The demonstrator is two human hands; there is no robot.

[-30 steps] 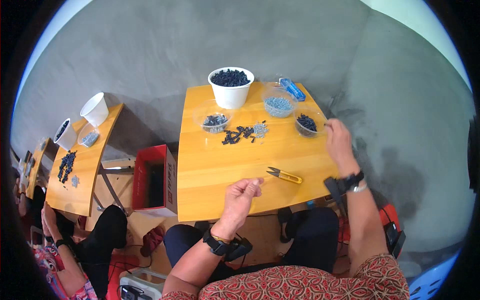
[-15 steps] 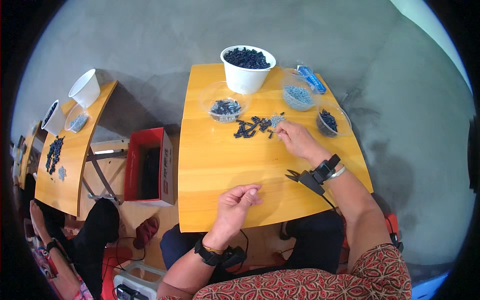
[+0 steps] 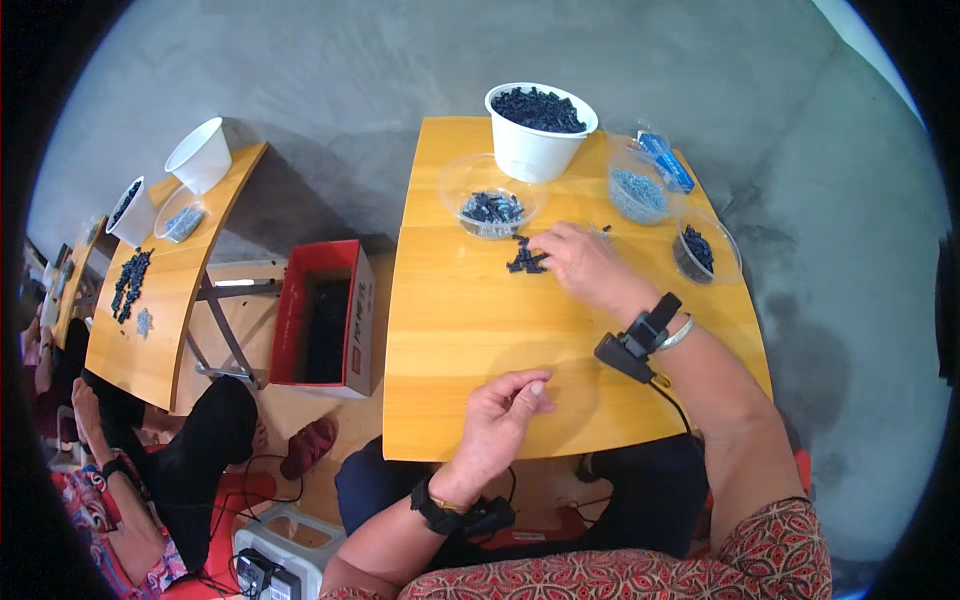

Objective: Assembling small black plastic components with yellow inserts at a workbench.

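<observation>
My right hand (image 3: 585,264) reaches over the middle of the wooden table (image 3: 450,330). Its fingers are bent together at a small heap of black plastic pieces (image 3: 524,262); whatever is between the fingertips is hidden. A few small silvery bits (image 3: 604,231), partly covered by that hand, lie just beyond it. Above the near edge, my left hand (image 3: 503,415) is closed, thumb against the fingers, and any object in it is too small to make out. Beyond the heap stands a clear bowl (image 3: 452,183) containing black pieces mixed with silvery ones.
A white bucket (image 3: 528,158) of black pieces stands at the back. To the right are a clear tub of screws (image 3: 638,192), a clear bowl (image 3: 727,258) with black pieces and a blue box (image 3: 668,165). On the left, a red box (image 3: 286,335) sits beside another table (image 3: 150,350) and a seated person.
My right hand has moved left across the table, from the silvery bits onto the black heap. The left hand keeps its closed pose. The whole view has shifted slightly.
</observation>
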